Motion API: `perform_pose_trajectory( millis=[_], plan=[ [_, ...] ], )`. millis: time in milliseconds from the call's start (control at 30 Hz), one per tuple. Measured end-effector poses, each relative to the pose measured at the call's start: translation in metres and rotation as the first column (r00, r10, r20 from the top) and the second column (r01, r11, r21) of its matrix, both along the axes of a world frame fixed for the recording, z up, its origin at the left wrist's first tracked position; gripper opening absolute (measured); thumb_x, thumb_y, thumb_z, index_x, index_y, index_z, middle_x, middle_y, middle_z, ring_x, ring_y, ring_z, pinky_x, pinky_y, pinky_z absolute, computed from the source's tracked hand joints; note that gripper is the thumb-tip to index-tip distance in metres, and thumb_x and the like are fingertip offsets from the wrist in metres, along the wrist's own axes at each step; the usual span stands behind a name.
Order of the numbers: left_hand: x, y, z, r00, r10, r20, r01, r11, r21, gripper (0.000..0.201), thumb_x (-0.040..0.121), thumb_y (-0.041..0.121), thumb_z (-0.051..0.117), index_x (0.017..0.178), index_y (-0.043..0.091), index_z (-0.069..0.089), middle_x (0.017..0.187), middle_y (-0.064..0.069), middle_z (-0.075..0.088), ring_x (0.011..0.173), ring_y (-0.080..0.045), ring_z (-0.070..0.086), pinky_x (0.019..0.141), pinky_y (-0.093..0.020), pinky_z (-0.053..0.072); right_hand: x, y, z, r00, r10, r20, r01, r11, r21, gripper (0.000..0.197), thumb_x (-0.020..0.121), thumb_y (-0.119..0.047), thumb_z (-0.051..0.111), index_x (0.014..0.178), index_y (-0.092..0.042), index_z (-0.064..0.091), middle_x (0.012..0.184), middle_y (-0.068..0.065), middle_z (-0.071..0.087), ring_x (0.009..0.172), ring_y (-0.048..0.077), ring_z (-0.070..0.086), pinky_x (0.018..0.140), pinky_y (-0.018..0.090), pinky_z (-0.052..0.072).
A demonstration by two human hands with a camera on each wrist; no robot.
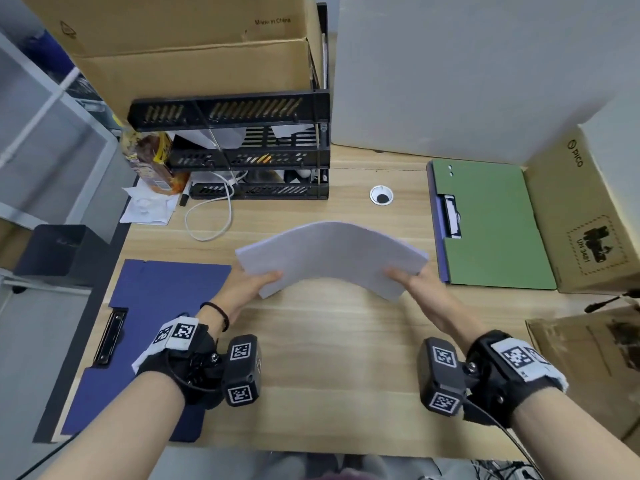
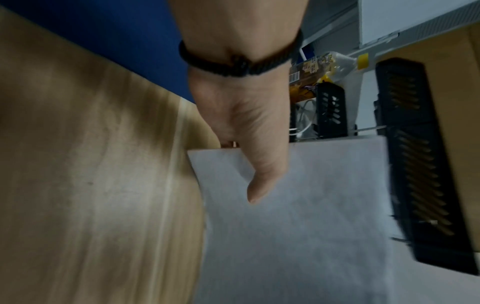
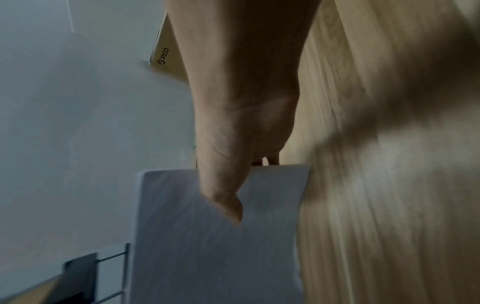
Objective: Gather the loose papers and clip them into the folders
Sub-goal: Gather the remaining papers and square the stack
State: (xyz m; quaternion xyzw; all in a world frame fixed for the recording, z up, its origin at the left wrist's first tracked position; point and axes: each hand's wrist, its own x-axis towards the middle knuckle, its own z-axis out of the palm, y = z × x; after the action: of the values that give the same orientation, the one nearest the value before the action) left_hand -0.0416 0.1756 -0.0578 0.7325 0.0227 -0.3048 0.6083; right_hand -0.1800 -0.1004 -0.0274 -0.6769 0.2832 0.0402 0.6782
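A stack of white papers arches upward above the middle of the wooden desk. My left hand pinches its left end, thumb on top and fingers beneath. My right hand pinches its right end the same way. In the left wrist view the thumb lies on the papers; in the right wrist view the thumb presses the papers. A blue clip folder lies flat at the left, its black clip at the left edge. A green folder lies at the right, stacked on a blue one.
A black tiered paper tray stands at the back left, with a white cable and a snack bag beside it. Cardboard boxes flank the green folder. A cable grommet sits in the desk.
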Motion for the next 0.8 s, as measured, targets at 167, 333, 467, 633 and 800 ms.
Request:
perform_pose_trajectory(
  millis=[167,333,467,633,800],
  plan=[
    [-0.007,0.004,-0.02,0.999,0.04,0.026,-0.045,0.976,0.212,0.04,0.084,0.024,0.071,0.12,0.018,0.054,0.109,0.004,0.062,0.102,-0.015,0.058,0.081,-0.028,0.045,-0.007,0.0,-0.013,0.978,0.151,-0.147,-0.172,0.975,-0.139,0.024,0.099,-0.023,0.049,0.123,-0.027,0.054,0.12,0.001,0.064,0.11,0.019,0.06,0.091,0.033,0.048],
    [-0.006,0.013,-0.024,0.965,0.246,0.085,-0.258,0.946,0.196,0.031,0.084,0.026,0.071,0.11,0.012,0.061,0.096,0.001,0.065,0.086,-0.016,0.061,0.071,-0.024,0.049,-0.012,-0.013,-0.007,0.982,0.036,-0.183,-0.075,0.974,-0.212,0.021,0.1,-0.02,0.044,0.101,-0.014,0.064,0.107,0.009,0.07,0.099,0.027,0.066,0.08,0.034,0.05],
    [-0.014,0.005,-0.024,0.946,0.153,-0.285,-0.165,0.986,-0.019,0.066,0.071,0.048,0.074,0.125,0.016,0.05,0.118,-0.008,0.062,0.099,-0.027,0.067,0.087,-0.04,0.055,-0.016,-0.019,-0.012,0.972,-0.203,-0.12,0.199,0.979,-0.052,0.018,0.098,-0.019,0.047,0.113,-0.022,0.057,0.109,-0.001,0.067,0.106,0.024,0.063,0.093,0.045,0.05],
    [-0.03,-0.036,-0.01,0.923,-0.092,-0.375,-0.004,0.969,-0.247,0.039,0.087,0.032,0.065,0.122,0.021,0.055,0.122,-0.004,0.065,0.103,-0.028,0.068,0.083,-0.038,0.057,-0.02,0.004,-0.023,0.986,-0.099,-0.133,0.107,0.993,0.053,0.018,0.096,-0.022,0.05,0.112,-0.028,0.057,0.112,-0.001,0.069,0.1,0.018,0.066,0.082,0.038,0.055],
    [-0.035,-0.044,-0.023,0.941,0.025,-0.337,-0.085,0.983,-0.162,0.04,0.087,0.012,0.067,0.126,0.009,0.058,0.122,-0.008,0.067,0.107,-0.022,0.066,0.07,-0.026,0.057,-0.033,0.023,-0.03,0.975,0.064,-0.213,-0.028,0.986,0.166,0.016,0.099,-0.017,0.048,0.111,-0.022,0.057,0.09,-0.004,0.07,0.074,0.007,0.067,0.056,0.021,0.05]
  ],
)
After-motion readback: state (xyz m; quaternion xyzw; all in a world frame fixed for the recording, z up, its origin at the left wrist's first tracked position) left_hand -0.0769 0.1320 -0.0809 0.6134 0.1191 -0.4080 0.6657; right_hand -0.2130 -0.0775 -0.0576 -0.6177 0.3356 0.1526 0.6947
